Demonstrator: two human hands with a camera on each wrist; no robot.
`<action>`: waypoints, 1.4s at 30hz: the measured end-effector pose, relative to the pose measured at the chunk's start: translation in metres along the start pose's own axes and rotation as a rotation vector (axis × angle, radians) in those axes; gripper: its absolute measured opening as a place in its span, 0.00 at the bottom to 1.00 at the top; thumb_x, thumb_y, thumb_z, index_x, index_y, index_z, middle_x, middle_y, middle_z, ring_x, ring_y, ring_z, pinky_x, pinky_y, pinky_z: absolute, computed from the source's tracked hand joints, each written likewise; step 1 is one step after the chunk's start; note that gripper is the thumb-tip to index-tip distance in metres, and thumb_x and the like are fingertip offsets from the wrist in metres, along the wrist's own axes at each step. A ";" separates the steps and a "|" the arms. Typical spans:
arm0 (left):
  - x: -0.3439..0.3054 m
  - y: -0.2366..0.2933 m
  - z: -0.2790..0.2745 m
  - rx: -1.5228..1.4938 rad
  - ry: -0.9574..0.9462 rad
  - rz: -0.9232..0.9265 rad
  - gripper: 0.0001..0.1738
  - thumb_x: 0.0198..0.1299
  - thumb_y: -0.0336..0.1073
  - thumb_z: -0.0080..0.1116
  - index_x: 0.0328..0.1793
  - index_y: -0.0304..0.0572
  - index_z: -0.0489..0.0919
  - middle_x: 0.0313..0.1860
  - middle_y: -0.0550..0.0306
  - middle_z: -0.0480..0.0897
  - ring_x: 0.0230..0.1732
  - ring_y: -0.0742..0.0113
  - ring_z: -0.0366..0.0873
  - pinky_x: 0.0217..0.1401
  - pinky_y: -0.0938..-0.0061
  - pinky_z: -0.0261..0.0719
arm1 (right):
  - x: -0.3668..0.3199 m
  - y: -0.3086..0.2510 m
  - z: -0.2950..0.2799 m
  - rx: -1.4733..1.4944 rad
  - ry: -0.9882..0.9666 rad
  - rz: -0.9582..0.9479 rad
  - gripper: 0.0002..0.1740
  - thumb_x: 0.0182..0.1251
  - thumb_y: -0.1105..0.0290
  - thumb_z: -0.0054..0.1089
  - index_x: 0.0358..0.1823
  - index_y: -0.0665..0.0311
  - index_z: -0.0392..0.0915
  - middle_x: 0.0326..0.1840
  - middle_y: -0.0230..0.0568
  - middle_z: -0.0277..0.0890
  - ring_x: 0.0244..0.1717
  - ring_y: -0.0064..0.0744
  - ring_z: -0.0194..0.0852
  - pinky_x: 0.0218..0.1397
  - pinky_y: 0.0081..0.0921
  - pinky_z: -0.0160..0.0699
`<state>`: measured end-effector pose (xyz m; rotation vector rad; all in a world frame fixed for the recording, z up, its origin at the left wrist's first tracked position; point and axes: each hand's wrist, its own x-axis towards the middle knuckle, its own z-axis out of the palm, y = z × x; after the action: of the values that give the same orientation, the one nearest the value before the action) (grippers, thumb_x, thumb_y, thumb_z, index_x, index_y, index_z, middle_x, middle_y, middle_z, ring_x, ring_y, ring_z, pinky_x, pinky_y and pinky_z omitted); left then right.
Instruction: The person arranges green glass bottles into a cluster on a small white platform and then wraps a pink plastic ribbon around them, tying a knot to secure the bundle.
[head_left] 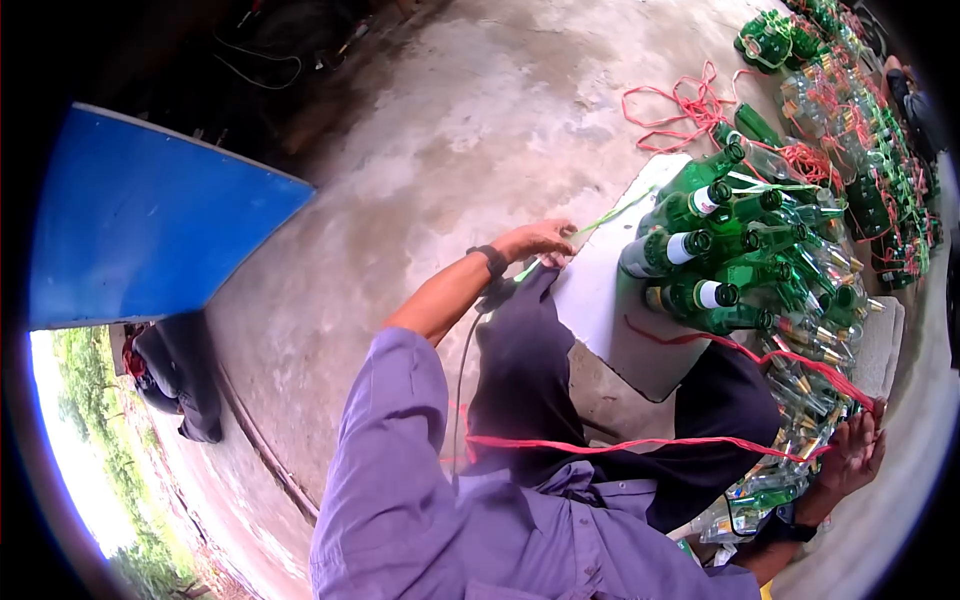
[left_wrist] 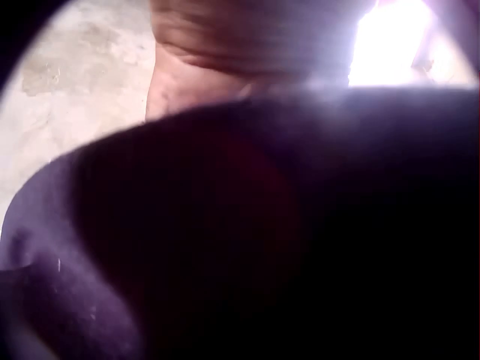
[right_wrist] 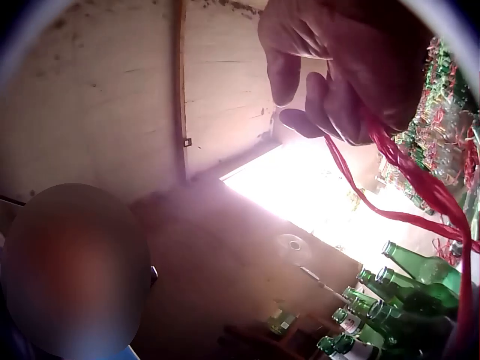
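Observation:
My right hand (head_left: 855, 450), at the far right of the head view, grips a red plastic string (head_left: 640, 443). Strands of it hang from the curled fingers in the right wrist view. One length crosses my lap; another runs towards a cluster of green glass bottles (head_left: 705, 245) with necks pointing various ways. The bottles stand on a white board (head_left: 600, 290) in front of my knees. My left hand (head_left: 540, 240) is by the board's left edge, its fingers pinching a green string (head_left: 625, 208) that leads to the bottles. In the left wrist view dark cloth hides its fingers.
Many clear and green bottles (head_left: 815, 330) lie heaped to the right of the board. A loose red string tangle (head_left: 690, 105) lies on the concrete floor (head_left: 480, 110). A blue panel (head_left: 170, 220) stands at the left. More tied bottle bundles (head_left: 830, 110) line the far right.

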<state>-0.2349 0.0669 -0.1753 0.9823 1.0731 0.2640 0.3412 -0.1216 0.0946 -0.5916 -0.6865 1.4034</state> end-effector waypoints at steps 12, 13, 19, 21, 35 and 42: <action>-0.126 0.028 -0.062 -0.174 0.486 0.246 0.14 0.68 0.43 0.58 0.34 0.40 0.82 0.19 0.73 0.62 0.19 0.80 0.58 0.23 0.81 0.59 | 0.021 0.032 0.001 0.052 0.018 0.099 0.28 0.76 0.68 0.46 0.70 0.82 0.57 0.34 0.36 0.64 0.25 0.17 0.55 0.24 0.16 0.59; -0.144 0.024 -0.077 -0.149 0.553 0.252 0.15 0.68 0.45 0.57 0.36 0.42 0.82 0.20 0.73 0.65 0.20 0.80 0.60 0.25 0.81 0.62 | 0.021 0.033 0.002 0.073 0.013 0.106 0.29 0.75 0.69 0.48 0.70 0.82 0.56 0.35 0.36 0.64 0.26 0.18 0.55 0.24 0.16 0.59; -0.259 -0.015 -0.132 -0.573 0.874 0.399 0.16 0.70 0.47 0.55 0.39 0.41 0.80 0.18 0.66 0.71 0.16 0.74 0.64 0.26 0.74 0.70 | 0.021 0.032 -0.016 0.056 -0.022 0.119 0.33 0.73 0.70 0.52 0.71 0.84 0.53 0.37 0.35 0.61 0.27 0.17 0.55 0.25 0.15 0.59; -0.300 -0.034 -0.147 -0.620 1.047 0.414 0.16 0.71 0.46 0.55 0.39 0.41 0.80 0.19 0.66 0.72 0.17 0.74 0.66 0.27 0.73 0.72 | 0.020 0.031 -0.023 0.042 -0.034 0.136 0.35 0.72 0.70 0.54 0.72 0.84 0.51 0.38 0.34 0.60 0.28 0.17 0.55 0.25 0.14 0.59; -0.409 -0.229 -0.076 -0.650 1.573 -0.155 0.07 0.59 0.32 0.59 0.37 0.35 0.81 0.22 0.52 0.77 0.11 0.68 0.67 0.11 0.72 0.66 | 0.027 0.032 -0.016 -0.136 -0.098 0.129 0.35 0.72 0.69 0.52 0.73 0.82 0.51 0.38 0.37 0.63 0.25 0.15 0.54 0.26 0.14 0.58; -0.359 -0.246 0.014 0.048 1.180 -0.460 0.19 0.57 0.33 0.58 0.54 0.32 0.79 0.29 0.48 0.84 0.20 0.62 0.80 0.16 0.69 0.76 | 0.019 0.062 0.036 -0.107 -0.309 0.218 0.29 0.75 0.69 0.47 0.71 0.78 0.57 0.35 0.34 0.65 0.21 0.13 0.52 0.21 0.12 0.54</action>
<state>-0.4637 -0.3022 -0.1440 0.5357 2.3414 0.4517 0.2732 -0.0988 0.0755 -0.5506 -0.9709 1.6897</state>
